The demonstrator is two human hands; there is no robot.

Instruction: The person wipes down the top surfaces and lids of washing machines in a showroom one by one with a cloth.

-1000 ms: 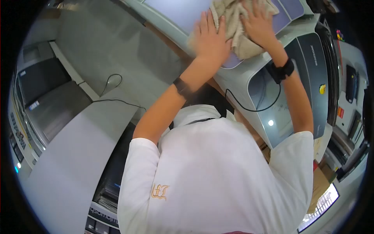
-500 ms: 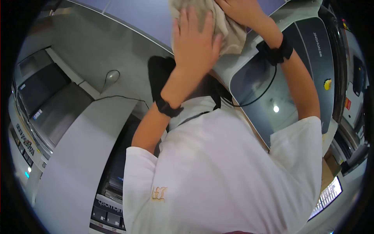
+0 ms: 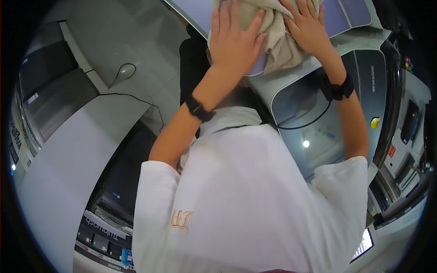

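A crumpled beige cloth (image 3: 278, 43) lies bunched on a washing machine's purple lid (image 3: 334, 18) at the top of the head view. My left hand (image 3: 236, 48) rests flat on the cloth's left part, fingers spread. On the cloth's upper right side, my right hand (image 3: 308, 29) lies with its fingers stretched out and apart. Both palms face down. A black band (image 3: 199, 109) is on my left wrist, and a black strap (image 3: 337, 88) with a cable hanging from it is on my right.
Beside my right arm stands a washing machine with a dark glossy lid (image 3: 302, 116). More appliances (image 3: 63, 102) line the left side, near a white panel (image 3: 86, 150). A thin black cable (image 3: 132, 96) trails toward the grey floor (image 3: 136, 38). Other machines (image 3: 405, 136) stand at far right.
The view has shifted, and the cloth and both hands now appear further right. My right hand has come into fuller view, its fingers spread over the cloth.
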